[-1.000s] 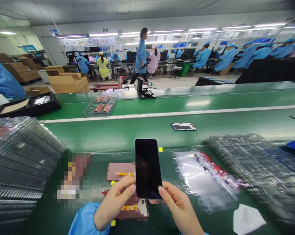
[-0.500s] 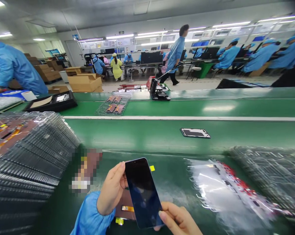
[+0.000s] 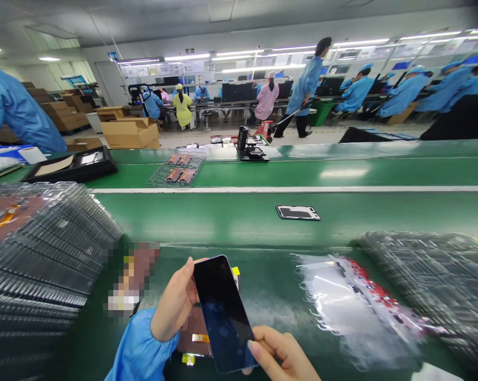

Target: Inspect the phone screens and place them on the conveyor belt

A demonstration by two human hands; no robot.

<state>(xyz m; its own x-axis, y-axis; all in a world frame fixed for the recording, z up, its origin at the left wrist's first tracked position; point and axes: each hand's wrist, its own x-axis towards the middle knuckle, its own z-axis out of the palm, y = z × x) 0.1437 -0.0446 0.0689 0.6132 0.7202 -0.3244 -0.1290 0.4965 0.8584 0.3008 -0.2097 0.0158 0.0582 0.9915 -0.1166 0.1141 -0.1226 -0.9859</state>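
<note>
Where the phone screen panel (image 3: 223, 312) is: raised in front of the person above the near belt, tilted, dark glass facing up.

Left hand (image 3: 175, 299): a blue sleeve at the wrist, curled narrowly around the panel's left edge, holding it.

Right hand (image 3: 281, 357): pinching the panel's lower right corner in a narrow grip.

Beneath the hands: a pink-backed panel (image 3: 193, 338) with a yellow connector strip (image 3: 200, 338), partly hidden; a small yellow tag (image 3: 189, 359) just beside it.

Near left: a pixelated, unreadable patch (image 3: 134, 278), then a tall stack of clear plastic trays (image 3: 44, 248).

Near right: a clear plastic bag (image 3: 354, 301) with red-marked strips, then another stack of clear trays (image 3: 425, 286).

Far: a phone frame (image 3: 298, 212) lying on the green conveyor belt (image 3: 342, 222), and a tray of pink parts (image 3: 176, 174) beyond it.

Far left: a co-worker (image 3: 17, 114) in blue.
</note>
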